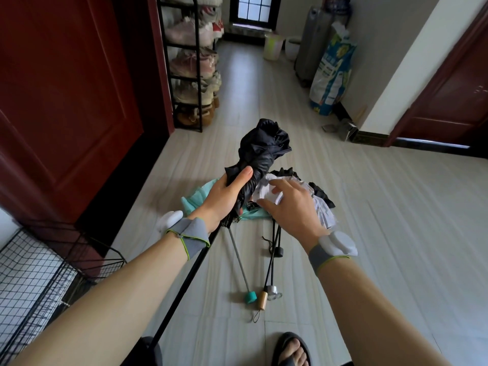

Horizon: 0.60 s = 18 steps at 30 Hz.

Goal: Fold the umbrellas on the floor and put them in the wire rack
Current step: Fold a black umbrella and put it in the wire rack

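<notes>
left hand (227, 192): fingers clamped round black umbrella (260, 154), canopy bunched, shaft still extended
right hand (290, 204): fingers apart, empty
wire rack (39, 273): 8 o'clock, no umbrella seen inside
floor pile (264, 233): three-odd unfolded

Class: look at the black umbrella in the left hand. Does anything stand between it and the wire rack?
Nothing visible does. The black umbrella is in the left hand; the wire rack sits lower left, with only bare floor between them.
</notes>
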Each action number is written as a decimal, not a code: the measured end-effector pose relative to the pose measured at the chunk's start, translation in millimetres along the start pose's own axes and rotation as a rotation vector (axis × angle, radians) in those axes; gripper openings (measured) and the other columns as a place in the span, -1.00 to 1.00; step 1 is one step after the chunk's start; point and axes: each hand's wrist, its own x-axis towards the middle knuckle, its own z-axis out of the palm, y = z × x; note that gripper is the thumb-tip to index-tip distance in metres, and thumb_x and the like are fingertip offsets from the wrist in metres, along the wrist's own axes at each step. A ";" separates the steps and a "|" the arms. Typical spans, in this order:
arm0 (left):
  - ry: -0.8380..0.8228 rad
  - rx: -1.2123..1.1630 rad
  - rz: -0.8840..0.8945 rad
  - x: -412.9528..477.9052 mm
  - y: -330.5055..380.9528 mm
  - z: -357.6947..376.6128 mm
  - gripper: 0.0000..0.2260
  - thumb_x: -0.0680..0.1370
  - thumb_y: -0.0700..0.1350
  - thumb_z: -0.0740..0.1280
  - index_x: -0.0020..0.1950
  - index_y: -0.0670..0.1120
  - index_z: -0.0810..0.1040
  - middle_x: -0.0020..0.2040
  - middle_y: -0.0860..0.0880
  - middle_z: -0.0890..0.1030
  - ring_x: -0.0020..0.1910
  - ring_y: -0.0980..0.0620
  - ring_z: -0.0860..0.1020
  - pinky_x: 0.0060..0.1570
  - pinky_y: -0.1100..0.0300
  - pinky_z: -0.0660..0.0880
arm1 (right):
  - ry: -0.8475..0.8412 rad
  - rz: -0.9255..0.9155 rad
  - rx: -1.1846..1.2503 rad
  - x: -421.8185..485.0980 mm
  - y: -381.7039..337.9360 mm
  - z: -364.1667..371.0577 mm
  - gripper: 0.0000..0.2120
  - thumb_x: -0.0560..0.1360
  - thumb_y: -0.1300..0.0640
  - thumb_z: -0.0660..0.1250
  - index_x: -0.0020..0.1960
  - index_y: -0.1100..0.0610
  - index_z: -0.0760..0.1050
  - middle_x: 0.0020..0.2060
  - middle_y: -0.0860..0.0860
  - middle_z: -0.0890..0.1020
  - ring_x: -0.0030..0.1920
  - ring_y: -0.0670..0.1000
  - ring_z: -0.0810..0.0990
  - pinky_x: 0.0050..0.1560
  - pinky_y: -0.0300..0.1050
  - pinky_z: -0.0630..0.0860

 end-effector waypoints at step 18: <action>-0.206 -0.070 -0.138 -1.4 1.9 -1.7 -0.50 0.47 0.39 0.36 0.02 -0.06 0.55 -0.21 -0.09 0.56 -0.50 0.01 0.39 -0.46 0.20 0.34 | 0.119 0.125 -0.054 5.4 -7.2 16.5 -0.74 0.68 0.01 0.17 0.12 0.12 0.57 -0.15 0.13 0.69 -0.11 0.30 0.63 -0.20 0.08 0.53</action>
